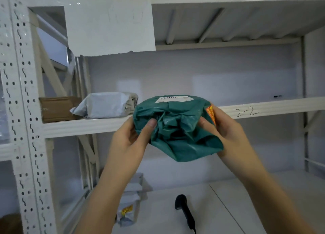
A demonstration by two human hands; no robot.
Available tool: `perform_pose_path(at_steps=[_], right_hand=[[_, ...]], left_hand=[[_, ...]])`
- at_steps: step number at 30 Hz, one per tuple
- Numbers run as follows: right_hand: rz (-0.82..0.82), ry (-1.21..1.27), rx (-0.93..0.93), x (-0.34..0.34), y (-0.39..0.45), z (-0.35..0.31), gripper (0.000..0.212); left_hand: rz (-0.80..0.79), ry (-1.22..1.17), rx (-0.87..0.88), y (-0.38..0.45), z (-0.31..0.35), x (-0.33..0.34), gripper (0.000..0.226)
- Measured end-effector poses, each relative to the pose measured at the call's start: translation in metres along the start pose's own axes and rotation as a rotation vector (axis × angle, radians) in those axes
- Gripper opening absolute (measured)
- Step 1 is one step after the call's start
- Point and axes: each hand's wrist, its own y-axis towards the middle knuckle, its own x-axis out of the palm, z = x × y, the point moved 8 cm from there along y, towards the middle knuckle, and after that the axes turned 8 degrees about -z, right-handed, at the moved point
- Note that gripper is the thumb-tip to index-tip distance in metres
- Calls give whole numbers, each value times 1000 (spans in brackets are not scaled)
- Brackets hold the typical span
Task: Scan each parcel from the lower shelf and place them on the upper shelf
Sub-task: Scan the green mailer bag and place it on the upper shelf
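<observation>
A crumpled green plastic parcel (177, 128) with a white label on its top is held up in front of the upper shelf's front beam (263, 108), marked 2-2. My left hand (130, 138) grips its left side, thumb on the front. My right hand (223, 130) grips its right side beside an orange sticker. On the upper shelf to the left lie a grey plastic parcel (103, 107) and a brown cardboard box (56, 108). Below, on the lower shelf (263, 198), lie a black handheld scanner (184, 209) and a grey-white parcel (130, 205).
A white perforated rack upright (22, 110) stands at the left. A white sheet (109, 26) hangs from the top beam above the upper shelf. The right part of the upper shelf shows bare board.
</observation>
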Motion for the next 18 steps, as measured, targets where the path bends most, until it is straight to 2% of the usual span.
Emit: perform_pose_path(at_steps=[4, 8, 12, 15, 18], right_hand=[[2, -3, -29, 2, 33, 17, 33], [59, -36, -32, -2, 69, 38, 24], [95, -125, -1, -6, 99, 63, 23], [98, -230, 25, -11, 117, 82, 21], [86, -298, 34, -19, 131, 98, 19]], left_hand=[[-6, 78, 42, 31, -21, -10, 25], [-36, 199, 45, 67, -49, -11, 15], [-17, 316, -13, 101, -82, -13, 25], [0, 390, -52, 119, -98, -11, 22], [35, 465, -103, 132, -110, -11, 33]])
